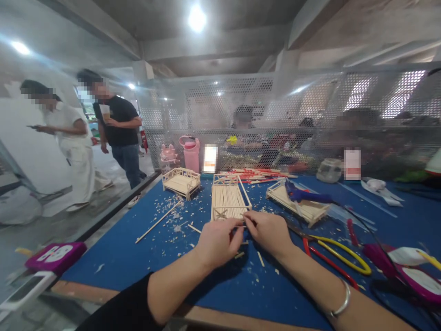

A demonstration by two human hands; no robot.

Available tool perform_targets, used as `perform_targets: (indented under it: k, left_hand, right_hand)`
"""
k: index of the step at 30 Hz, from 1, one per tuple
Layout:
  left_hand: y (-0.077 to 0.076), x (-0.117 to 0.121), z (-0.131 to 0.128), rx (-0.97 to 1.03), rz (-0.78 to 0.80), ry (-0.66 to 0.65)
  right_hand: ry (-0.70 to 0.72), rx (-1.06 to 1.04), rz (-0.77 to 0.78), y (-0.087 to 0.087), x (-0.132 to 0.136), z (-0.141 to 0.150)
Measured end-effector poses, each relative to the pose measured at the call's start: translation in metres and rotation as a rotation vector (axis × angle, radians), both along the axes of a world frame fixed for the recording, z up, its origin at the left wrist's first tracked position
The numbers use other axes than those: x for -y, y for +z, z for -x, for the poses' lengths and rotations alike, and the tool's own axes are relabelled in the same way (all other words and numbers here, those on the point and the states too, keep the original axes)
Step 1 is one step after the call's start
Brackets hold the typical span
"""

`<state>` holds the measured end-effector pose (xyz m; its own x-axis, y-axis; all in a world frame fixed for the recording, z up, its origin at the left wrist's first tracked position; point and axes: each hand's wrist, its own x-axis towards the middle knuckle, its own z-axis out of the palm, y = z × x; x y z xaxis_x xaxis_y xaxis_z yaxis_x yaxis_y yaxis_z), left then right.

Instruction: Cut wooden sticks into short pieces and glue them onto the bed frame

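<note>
Middle stick frame [226, 197] lay on blue bench [131, 264], just ahead of both hands. Left hand [217, 239] curled at frame's near edge, thumb close to forefinger; right hand [272, 230] bent, fingertips bunched at near right corner. Whether either gripped anything, could not tell (fingers covered it). 2 similar pieces, 1 per side: left frame [181, 181], right frame [312, 211]. Blue glue gun [310, 196] lay over latter; pliers [329, 264] beside right forearm.

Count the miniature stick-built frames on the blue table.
3: the left frame; the middle frame, near the left hand and right hand; and the right frame, partly hidden by the blue glue gun. No others show.
</note>
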<state>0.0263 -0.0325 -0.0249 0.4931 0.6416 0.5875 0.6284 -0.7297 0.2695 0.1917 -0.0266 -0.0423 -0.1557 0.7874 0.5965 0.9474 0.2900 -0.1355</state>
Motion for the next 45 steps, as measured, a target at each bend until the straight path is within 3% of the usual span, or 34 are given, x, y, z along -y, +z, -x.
perform_targets:
  k: [3,6,11,16,22,27,33,39,42,45]
  left_hand:
    - [-0.006,0.01,-0.01,-0.087,0.213,0.169]
    - [-0.007,0.01,-0.017,-0.155,0.326,0.232]
    - [-0.011,0.006,-0.021,-0.189,0.397,0.182]
    - [-0.015,0.002,-0.02,-0.118,0.464,0.083]
    - [-0.014,0.001,-0.02,-0.054,0.51,0.052]
    - [-0.016,0.0,-0.02,-0.038,0.482,0.054]
    - [-0.016,0.0,-0.019,-0.048,0.464,0.055]
    - [-0.02,0.0,-0.02,-0.036,0.453,0.055]
    - [-0.019,0.004,-0.015,0.152,0.307,-0.017]
    - [-0.003,-0.001,-0.001,0.497,0.049,-0.108]
  right_hand:
    - [0.0,0.007,-0.002,-0.001,0.003,-0.003]
    - [-0.007,-0.003,-0.003,-0.002,0.003,-0.005]
    - [-0.019,-0.043,-0.009,-0.004,0.003,-0.004]
    - [-0.027,-0.113,-0.003,-0.006,0.003,-0.004]
    - [-0.028,-0.245,0.023,-0.008,0.002,-0.005]
    - [-0.003,-0.401,0.082,-0.004,0.0,-0.008]
    - [0.186,-0.566,0.23,-0.003,-0.009,-0.015]
    - [0.281,-0.683,0.323,-0.006,-0.016,-0.02]
    - [0.305,-0.723,0.351,-0.007,-0.018,-0.021]
    - [0.309,-0.762,0.375,-0.007,-0.02,-0.022]
